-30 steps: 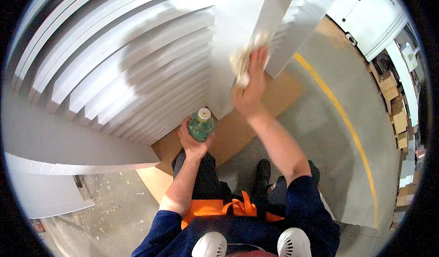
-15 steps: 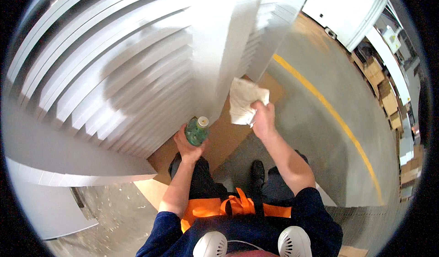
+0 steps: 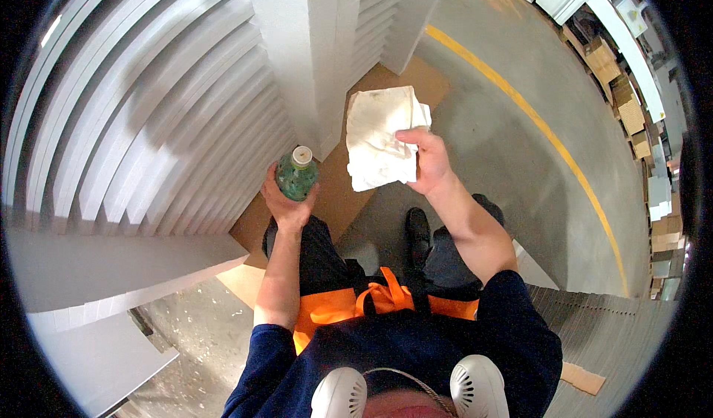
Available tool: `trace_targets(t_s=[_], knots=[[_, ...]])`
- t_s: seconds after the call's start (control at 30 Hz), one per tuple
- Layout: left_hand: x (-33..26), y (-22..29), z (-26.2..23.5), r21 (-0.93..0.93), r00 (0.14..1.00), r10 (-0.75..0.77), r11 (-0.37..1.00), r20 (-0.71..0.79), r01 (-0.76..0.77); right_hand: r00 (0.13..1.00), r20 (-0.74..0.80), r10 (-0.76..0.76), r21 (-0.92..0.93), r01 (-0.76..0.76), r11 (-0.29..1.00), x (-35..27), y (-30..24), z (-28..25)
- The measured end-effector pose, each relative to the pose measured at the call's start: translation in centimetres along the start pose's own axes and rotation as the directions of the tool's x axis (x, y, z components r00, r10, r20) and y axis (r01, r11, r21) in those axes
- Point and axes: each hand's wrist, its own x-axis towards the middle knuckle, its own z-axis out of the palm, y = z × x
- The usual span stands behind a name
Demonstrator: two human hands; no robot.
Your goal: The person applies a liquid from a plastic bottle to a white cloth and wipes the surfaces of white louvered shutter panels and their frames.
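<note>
My left hand (image 3: pixel 290 206) is wrapped round a green see-through plastic bottle (image 3: pixel 298 183) with a white cap, held upright beside the louvred panels. In my right hand (image 3: pixel 431 161) is a folded white cloth (image 3: pixel 381 137), pinched with the thumb on top and the fingers beneath. The cloth hangs spread out to the left of that hand, over the cardboard sheet. Several white louvred panels (image 3: pixel 208 113) stand at the left, a little beyond the bottle, and neither hand touches them.
A brown cardboard sheet (image 3: pixel 338 210) lies under the panels. Along the grey floor (image 3: pixel 483 135) runs a curved yellow line (image 3: pixel 546 130). Stacked boxes and pallets (image 3: pixel 630 109) line the far right. A stack of thin grey sheets (image 3: pixel 587 321) lies near my right side.
The cloth has come up closer to my face and looks more spread. My view has shifted, so the bottle and panels sit further left and higher. Both hands keep their hold.
</note>
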Motion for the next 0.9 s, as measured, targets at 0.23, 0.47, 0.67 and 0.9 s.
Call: trace_targets(t_s=[0.23,0.47,0.67,0.9], knots=[[0.3,0.1,-0.2,0.053,0.998,0.051,0.997,-0.026,-0.05,0.999,-0.028,-0.036,-0.092,0.034,0.995,-0.5,0.2,0.8],[0.6,0.3,0.5,0.04,0.992,0.118,0.992,-0.045,-0.116,0.993,-0.104,-0.049,-0.155,0.033,0.987,0.1,0.8,0.2],[0.1,2.9,-1.6,0.276,0.981,0.155,0.944,0.117,-0.182,0.951,-0.308,0.003,-0.312,-0.104,0.944,-0.7,4.9,0.6],[1.3,5.8,-6.0,0.531,0.906,0.399,0.742,0.142,-0.409,0.965,-0.253,0.063,-0.229,-0.123,0.966,-1.2,5.8,1.6]])
